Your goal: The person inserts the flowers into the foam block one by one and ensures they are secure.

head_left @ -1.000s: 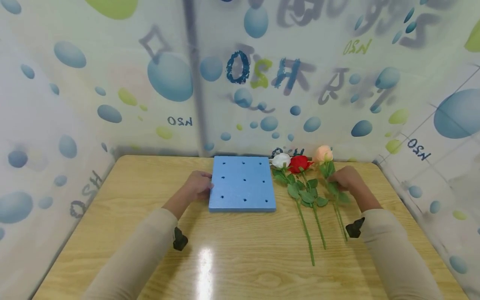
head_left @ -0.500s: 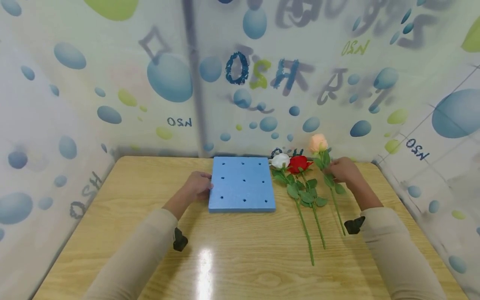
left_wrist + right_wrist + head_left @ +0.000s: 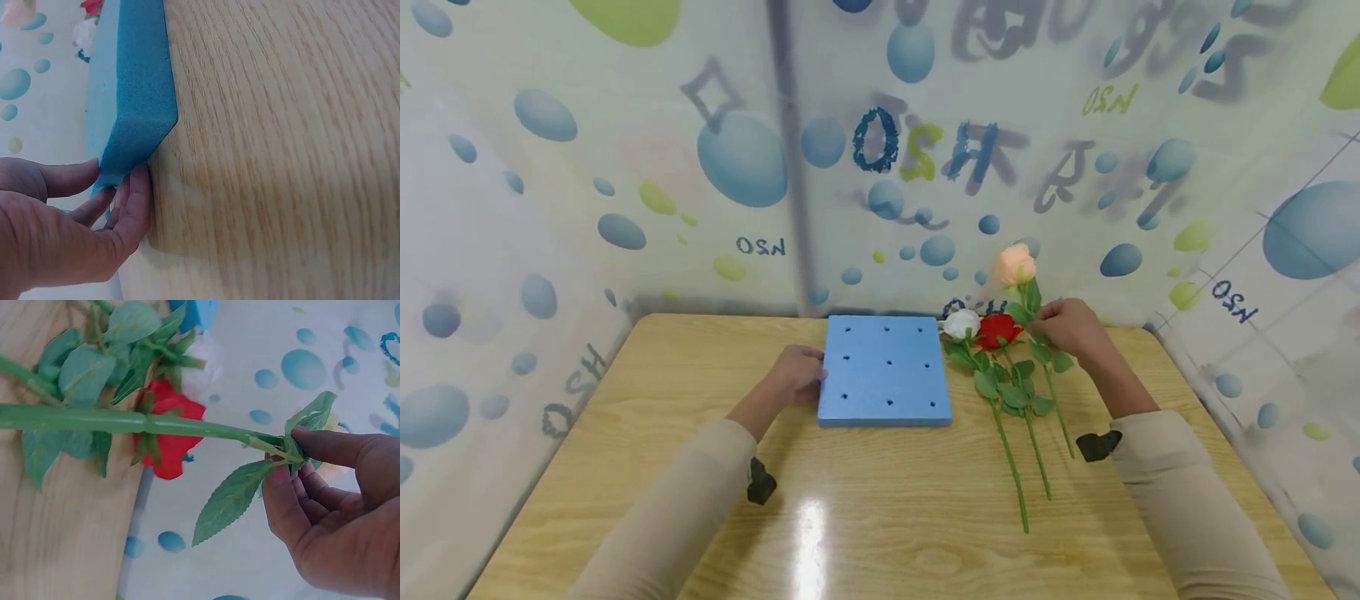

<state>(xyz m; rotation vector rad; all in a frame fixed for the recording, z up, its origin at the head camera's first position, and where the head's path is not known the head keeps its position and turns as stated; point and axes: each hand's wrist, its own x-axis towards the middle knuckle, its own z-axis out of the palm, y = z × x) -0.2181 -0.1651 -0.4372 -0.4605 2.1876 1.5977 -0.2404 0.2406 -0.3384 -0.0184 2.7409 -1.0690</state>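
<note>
- Backdrop (image 3: 842, 221) — pale sheet behind the table and up its sides; blue and green drops, reversed H2O lettering, dark vertical band left of centre.
- Table (image 3: 910, 517): light wood grain; glare streak (image 3: 810, 546) toward the near edge, left of centre.
- Sleeves: 2, beige, both in over the near edge: left sleeve (image 3: 670, 508), right sleeve (image 3: 1187, 492).
- Blue block (image 3: 868, 379): flat, squarish, lying at the middle of the far edge, well apart from both far corners.
- White rose (image 3: 962, 323): lying just right of the block, bloom by the block's far right corner, stem running toward the table's near edge.
- Red rose (image 3: 998, 331): lying right of the white 1, bloom at the far edge, leaves crowded against its neighbour's.
- Peach rose (image 3: 1017, 267): right of the red 1, on the far right corner's side; tilted, bloom raised against the backdrop. Cannot tell if the stem end touches wood.
- Right hand (image 3: 1070, 325): thumb and fingertips pinching the peach rose's stem among its leaves, below the bloom.
- Left hand (image 3: 797, 372): gripping the block's left edge — thumb at the upper rim, fingertips low by the wood.
- Dark devices (image 3: 762, 482): 2, 1 at each cuff.
- Holes (image 3: 889, 362): 9 in the block's top, 3 rows of 3.
</note>
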